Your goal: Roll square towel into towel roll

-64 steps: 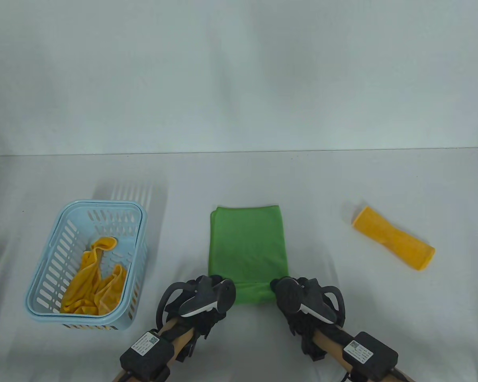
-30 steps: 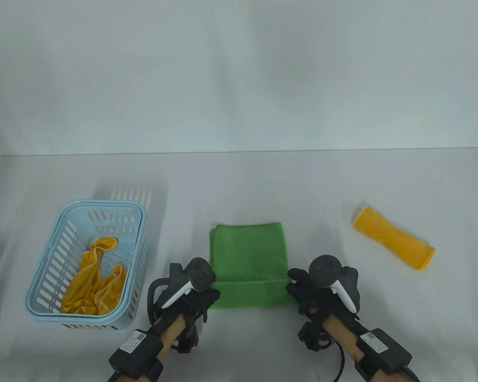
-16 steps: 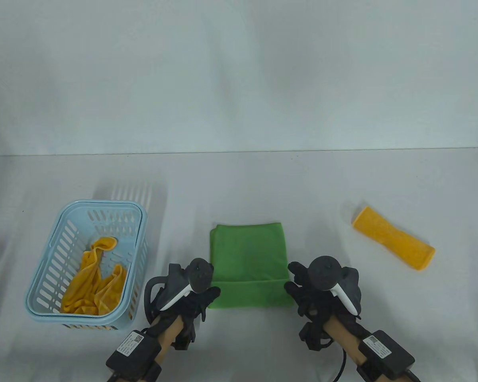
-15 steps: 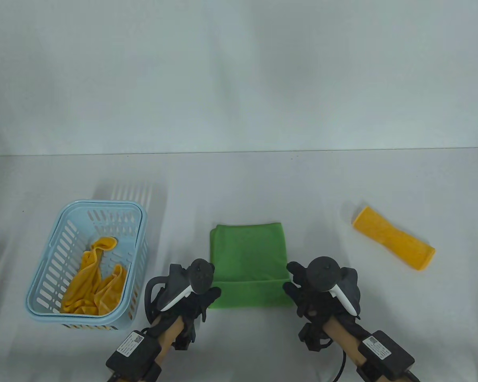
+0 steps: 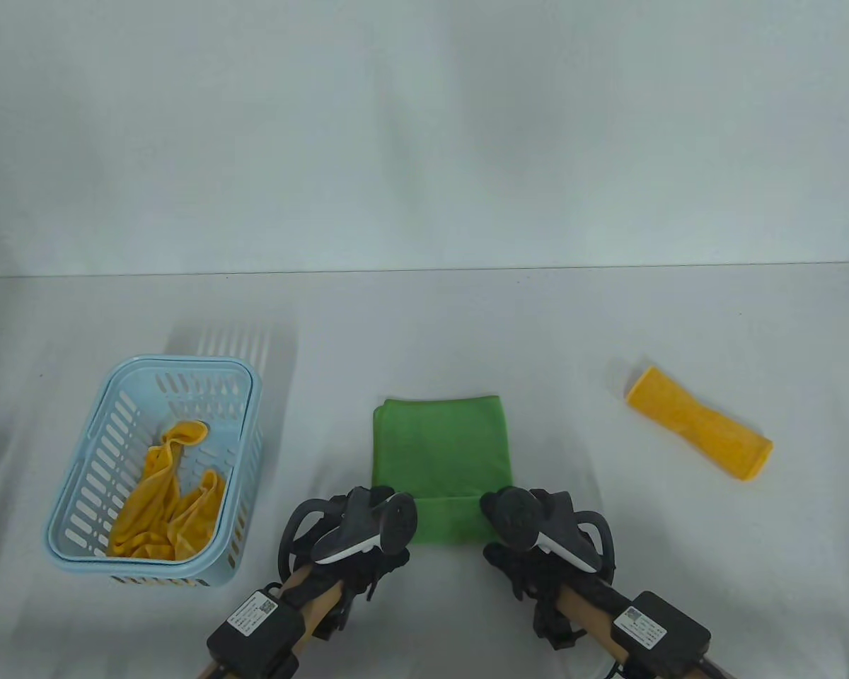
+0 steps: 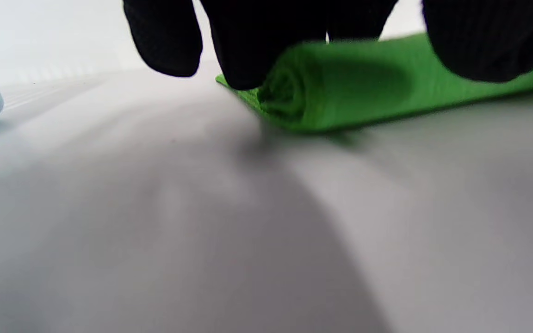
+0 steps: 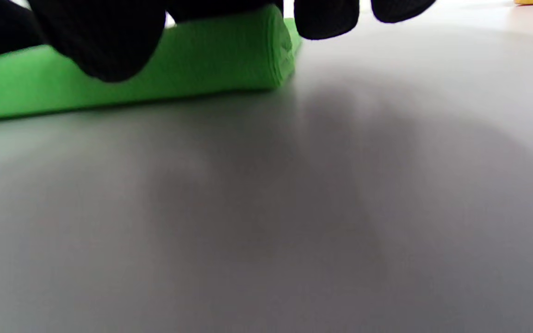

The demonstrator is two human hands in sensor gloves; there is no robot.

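Near the table's [image 5: 608,318] front edge, left hand [image 5: 368,534] and right hand [image 5: 530,530] curled their fingers over the ends of the green towel's [image 5: 439,445] rolled near part. Its flat remainder lay beyond, mid-table. Farther off sat the blue basket [image 5: 78,488] at left and a yellow towel roll [image 5: 700,424] at right.

No text, brand, number or sign can be read. A small white label [image 5: 253,611] sits on the black box strapped to the left forearm and another white label [image 5: 639,624] on the right forearm's box; their print is too small to read.
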